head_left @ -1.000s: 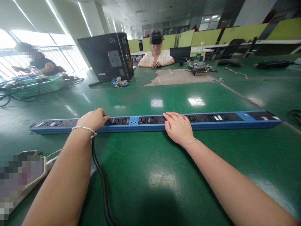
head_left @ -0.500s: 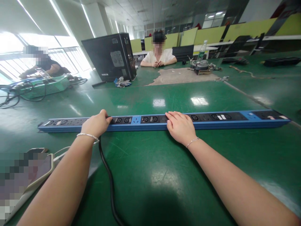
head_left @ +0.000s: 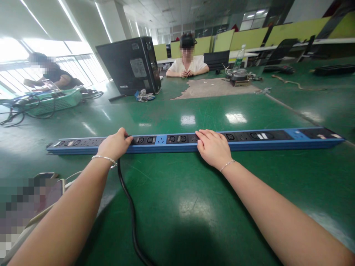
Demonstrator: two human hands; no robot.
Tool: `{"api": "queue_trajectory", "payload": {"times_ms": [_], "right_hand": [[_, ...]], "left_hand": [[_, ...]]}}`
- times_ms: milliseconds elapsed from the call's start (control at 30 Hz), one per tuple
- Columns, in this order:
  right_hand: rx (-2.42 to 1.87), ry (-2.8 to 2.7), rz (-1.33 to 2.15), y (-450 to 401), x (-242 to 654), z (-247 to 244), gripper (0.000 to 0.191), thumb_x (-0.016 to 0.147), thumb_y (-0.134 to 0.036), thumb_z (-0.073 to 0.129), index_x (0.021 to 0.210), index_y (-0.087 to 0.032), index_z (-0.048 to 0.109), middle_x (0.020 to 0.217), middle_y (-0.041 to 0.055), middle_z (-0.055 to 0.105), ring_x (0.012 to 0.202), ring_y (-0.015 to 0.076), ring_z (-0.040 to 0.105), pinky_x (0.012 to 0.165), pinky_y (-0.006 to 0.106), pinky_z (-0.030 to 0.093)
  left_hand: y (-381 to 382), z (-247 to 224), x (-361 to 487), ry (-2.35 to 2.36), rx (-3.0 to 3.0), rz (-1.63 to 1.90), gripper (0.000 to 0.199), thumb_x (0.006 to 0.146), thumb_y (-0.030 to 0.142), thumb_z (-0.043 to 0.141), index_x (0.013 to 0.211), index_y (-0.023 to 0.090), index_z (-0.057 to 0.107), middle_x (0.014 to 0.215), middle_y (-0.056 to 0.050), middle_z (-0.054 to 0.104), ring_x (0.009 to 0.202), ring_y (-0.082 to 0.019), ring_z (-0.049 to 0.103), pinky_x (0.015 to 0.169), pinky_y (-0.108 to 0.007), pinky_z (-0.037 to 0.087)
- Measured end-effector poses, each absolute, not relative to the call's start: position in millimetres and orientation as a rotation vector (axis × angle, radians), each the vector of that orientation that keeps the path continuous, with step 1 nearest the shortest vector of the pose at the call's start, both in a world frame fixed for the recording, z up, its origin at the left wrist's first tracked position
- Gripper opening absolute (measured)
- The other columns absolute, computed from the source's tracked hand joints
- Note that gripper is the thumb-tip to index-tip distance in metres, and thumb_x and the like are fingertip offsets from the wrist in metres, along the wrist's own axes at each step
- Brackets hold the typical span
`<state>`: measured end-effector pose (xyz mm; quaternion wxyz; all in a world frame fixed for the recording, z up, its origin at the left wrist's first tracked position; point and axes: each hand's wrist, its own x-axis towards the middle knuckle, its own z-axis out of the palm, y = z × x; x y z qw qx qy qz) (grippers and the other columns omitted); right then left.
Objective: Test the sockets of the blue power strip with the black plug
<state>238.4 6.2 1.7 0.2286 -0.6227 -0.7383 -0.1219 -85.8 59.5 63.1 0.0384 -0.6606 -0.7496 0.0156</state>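
Note:
A long blue power strip (head_left: 177, 148) with black socket panels lies across the green table (head_left: 166, 192). My left hand (head_left: 114, 145) is closed over its left part, and a black cable (head_left: 130, 207) runs from beneath that hand toward the table's near edge. The cable's upper end is hidden by the hand. My right hand (head_left: 213, 147) rests on the strip right of its middle, fingers together over the far edge and thumb at the near side. Sockets show between the two hands.
Behind the strip stand a black computer case (head_left: 127, 68) and gloves (head_left: 144, 96). A green basket with cables (head_left: 52, 103) is at the left, phones (head_left: 52, 192) at the lower left. Two people sit beyond; a bottle (head_left: 239, 57) stands at the back.
The view has shifted very slightly. Both hands keep their places on the strip, and the strip and cable look the same.

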Motion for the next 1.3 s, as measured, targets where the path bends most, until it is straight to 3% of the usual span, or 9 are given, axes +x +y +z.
{"api": "queue_trajectory", "payload": {"times_ms": [67,267,533,767,1000,1300], "right_hand": [[-1.713,-2.032,-0.341,6,239,2,0.042,0.09,-0.029,0.033,0.124,-0.02,0.057,0.127,0.0039,0.058,0.118,0.0215,0.048,0.096,0.038,0.031],[-1.704,-2.031,-0.339,7,239,2,0.042,0.09,-0.028,0.033,0.123,-0.019,0.057,0.127,0.0042,0.058,0.117,0.022,0.049,0.097,0.039,0.032],[-1.699,-2.031,-0.345,6,239,3,0.042,0.09,-0.028,0.034,0.123,-0.019,0.058,0.127,0.0046,0.058,0.117,0.0221,0.049,0.097,0.039,0.032],[-1.705,-2.031,-0.346,7,240,2,0.042,0.09,-0.029,0.034,0.123,-0.019,0.057,0.127,0.0036,0.058,0.119,0.0214,0.048,0.098,0.038,0.032],[-1.706,-2.043,-0.33,6,239,3,0.042,0.09,-0.028,0.034,0.124,-0.02,0.057,0.128,0.0035,0.057,0.118,0.0206,0.048,0.097,0.038,0.032],[-1.69,-2.038,-0.329,6,239,3,0.042,0.09,-0.028,0.034,0.124,-0.019,0.056,0.128,0.0038,0.058,0.118,0.0209,0.048,0.097,0.038,0.032]], "left_hand": [[62,63,-87,-2.292,-2.033,0.071,0.046,0.084,0.051,0.033,0.108,0.018,0.054,0.093,-0.017,0.068,0.087,-0.033,0.064,0.069,-0.038,0.046],[73,74,-88,-2.37,-2.203,0.172,0.041,0.082,0.046,0.042,0.108,0.017,0.055,0.055,-0.005,0.064,0.063,-0.026,0.064,0.065,-0.033,0.045],[60,64,-85,-2.288,-2.041,0.073,0.044,0.085,0.05,0.033,0.108,0.019,0.054,0.09,-0.016,0.068,0.084,-0.031,0.064,0.071,-0.038,0.045],[59,65,-85,-2.364,-2.06,-0.014,0.044,0.083,0.052,0.035,0.105,0.019,0.055,0.086,-0.013,0.069,0.081,-0.03,0.065,0.07,-0.036,0.046],[51,66,-80,-2.36,-2.05,0.007,0.044,0.085,0.047,0.032,0.11,0.016,0.049,0.098,-0.02,0.066,0.093,-0.035,0.063,0.074,-0.039,0.046],[44,76,-68,-2.447,-1.954,-0.012,0.043,0.086,0.047,0.031,0.107,0.017,0.054,0.104,-0.02,0.065,0.101,-0.035,0.06,0.08,-0.043,0.045]]}}
